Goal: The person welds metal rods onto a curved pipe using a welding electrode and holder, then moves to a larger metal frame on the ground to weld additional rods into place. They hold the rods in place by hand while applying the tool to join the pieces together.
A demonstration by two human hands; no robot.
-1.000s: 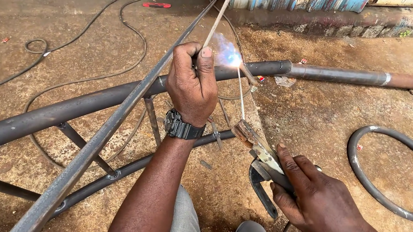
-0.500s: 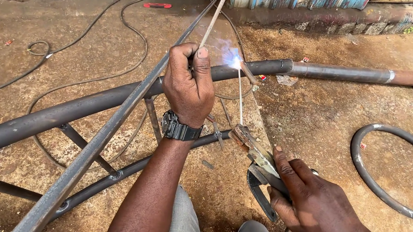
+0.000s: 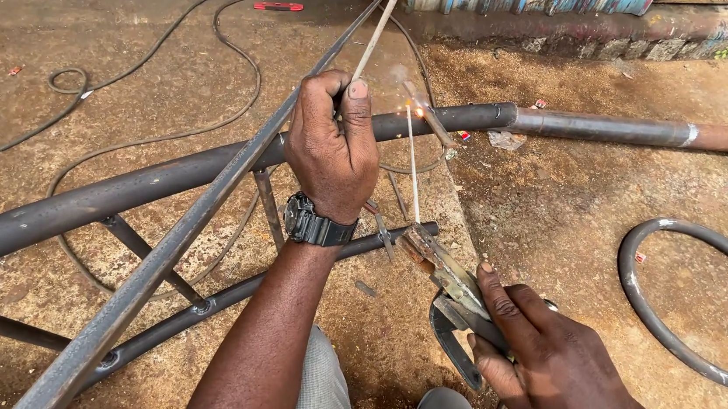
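Observation:
My left hand (image 3: pixel 332 145), with a black wristwatch (image 3: pixel 316 225) on the wrist, is closed around a thin pale rod (image 3: pixel 381 24) that rises toward the top of the view. It rests over a long dark curved steel pipe (image 3: pixel 146 185). My right hand (image 3: pixel 556 366) grips a welding electrode holder (image 3: pixel 450 278). The holder's thin electrode (image 3: pixel 411 163) points up to the pipe, where a small orange glow (image 3: pixel 414 106) shows at its tip. A flat steel bar (image 3: pixel 206 208) runs diagonally across the pipe.
Thinner bars (image 3: pixel 224 302) brace the frame below the pipe. A steel ring (image 3: pixel 678 328) lies on the dirt at right. Black cables (image 3: pixel 219 51) loop over the ground at upper left. A low painted wall (image 3: pixel 573 17) runs along the top. My knees (image 3: pixel 381 408) show at the bottom.
The bright white-blue welding arc at the pipe has died down to a small orange glow. Both hands stay in nearly the same place.

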